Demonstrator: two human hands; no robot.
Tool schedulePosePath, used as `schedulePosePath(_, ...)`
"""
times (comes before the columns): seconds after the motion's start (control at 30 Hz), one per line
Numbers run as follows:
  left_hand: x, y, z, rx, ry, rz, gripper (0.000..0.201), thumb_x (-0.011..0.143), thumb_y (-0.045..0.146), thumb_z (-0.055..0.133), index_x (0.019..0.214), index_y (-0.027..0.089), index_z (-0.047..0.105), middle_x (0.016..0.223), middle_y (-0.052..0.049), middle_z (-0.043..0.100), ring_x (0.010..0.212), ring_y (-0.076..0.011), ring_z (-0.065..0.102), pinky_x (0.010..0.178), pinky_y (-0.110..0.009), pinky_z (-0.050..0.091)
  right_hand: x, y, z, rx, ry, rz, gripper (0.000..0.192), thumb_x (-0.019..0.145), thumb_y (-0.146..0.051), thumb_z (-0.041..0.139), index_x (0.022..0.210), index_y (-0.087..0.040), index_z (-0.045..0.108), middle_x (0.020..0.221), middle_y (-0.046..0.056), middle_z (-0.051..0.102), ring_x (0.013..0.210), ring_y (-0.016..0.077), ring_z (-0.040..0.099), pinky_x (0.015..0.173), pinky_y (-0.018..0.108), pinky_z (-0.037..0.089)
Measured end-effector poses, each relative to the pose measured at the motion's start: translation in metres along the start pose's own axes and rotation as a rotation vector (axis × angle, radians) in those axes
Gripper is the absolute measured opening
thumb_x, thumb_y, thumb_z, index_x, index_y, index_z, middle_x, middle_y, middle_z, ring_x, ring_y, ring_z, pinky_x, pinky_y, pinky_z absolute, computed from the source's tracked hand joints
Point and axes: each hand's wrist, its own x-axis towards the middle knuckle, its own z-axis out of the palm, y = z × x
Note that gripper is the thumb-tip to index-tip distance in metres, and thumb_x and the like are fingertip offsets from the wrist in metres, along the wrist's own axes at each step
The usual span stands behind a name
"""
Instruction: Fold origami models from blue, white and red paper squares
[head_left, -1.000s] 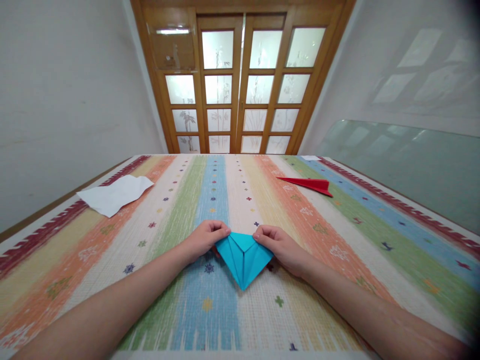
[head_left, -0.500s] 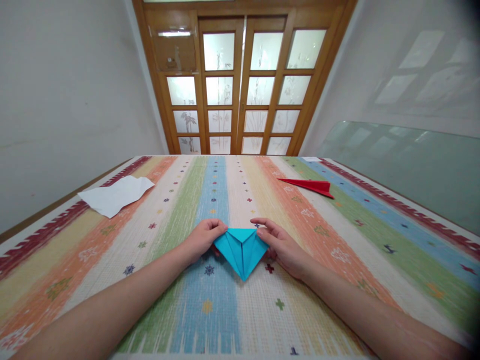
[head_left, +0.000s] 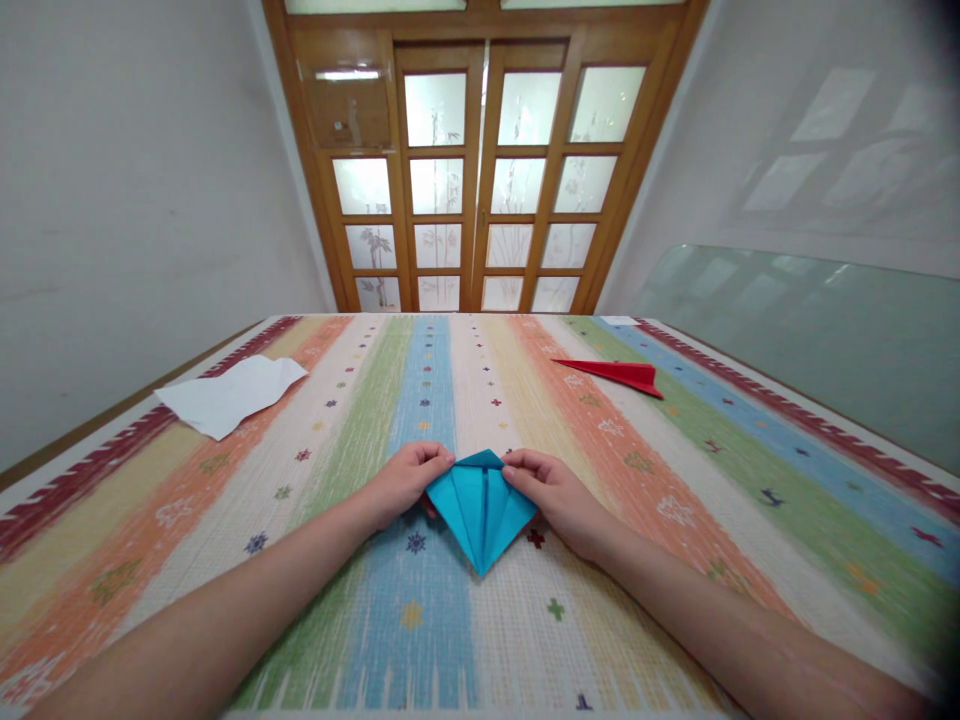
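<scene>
A blue piece of folded origami paper point(head_left: 484, 515) is held between my two hands, just above the striped tablecloth. Its pointed end faces me, and a crease runs down its middle. My left hand point(head_left: 414, 478) pinches the left corner between thumb and fingers. On the other side, my right hand point(head_left: 551, 488) is closed on the right part, thumb and index finger near the top flap. That flap stands partly lifted at the far edge. Some fingertips are hidden behind the paper.
A white paper sheet point(head_left: 232, 395) with an uneven edge lies at the left. At the far right rests a red folded paper plane point(head_left: 619, 375). The tablecloth point(head_left: 330, 610) covers the table, which reaches toward wooden glazed doors point(head_left: 480, 180).
The top flap, folded down toward me before, has swung up to a peak at the far edge. My right fingers have moved inward to the left along that edge.
</scene>
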Motion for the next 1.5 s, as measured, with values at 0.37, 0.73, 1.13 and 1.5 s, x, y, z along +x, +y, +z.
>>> schedulePosePath(0.37,-0.004,0.002,0.006,0.025,0.030,0.261,0.029,0.082,0.044,0.072,0.094,0.019,0.065,0.084,-0.003,0.065,0.074,-0.0131,0.058,0.063,-0.022,0.045,-0.001,-0.004,0.003,-0.027,0.089,-0.002,0.036,0.085,-0.056,0.066,0.090,-0.021,0.060,0.056,-0.005,0.052,0.043,0.0108,0.047,0.038,0.023,0.034)
schedulePosePath(0.73,-0.013,0.003,0.012,0.180,-0.004,0.318,0.038,0.090,0.051,0.061,0.105,0.017,0.069,0.080,-0.003,0.063,0.068,-0.0141,0.054,0.061,-0.024,0.041,0.002,-0.004,0.002,-0.049,0.100,-0.057,0.037,0.085,-0.056,0.066,0.087,-0.020,0.062,0.066,-0.003,0.054,0.056,0.0122,0.050,0.049,0.023,0.038)
schedulePosePath(1.13,-0.008,0.001,0.012,0.248,-0.096,0.219,0.039,0.085,0.053,0.066,0.099,0.016,0.065,0.074,0.001,0.056,0.064,-0.0126,0.046,0.059,-0.023,0.035,0.003,-0.001,0.001,-0.040,0.094,-0.098,0.036,0.087,-0.054,0.066,0.087,-0.019,0.064,0.070,-0.002,0.057,0.060,0.0133,0.049,0.056,0.026,0.038)
schedulePosePath(1.5,-0.008,0.002,0.012,0.111,-0.053,0.155,0.042,0.085,0.047,0.065,0.115,0.018,0.064,0.101,-0.007,0.065,0.070,-0.0147,0.058,0.058,-0.025,0.047,0.001,0.001,0.002,-0.104,0.099,-0.201,0.035,0.092,-0.046,0.061,0.118,-0.022,0.061,0.092,0.003,0.065,0.077,0.0168,0.059,0.066,0.029,0.047)
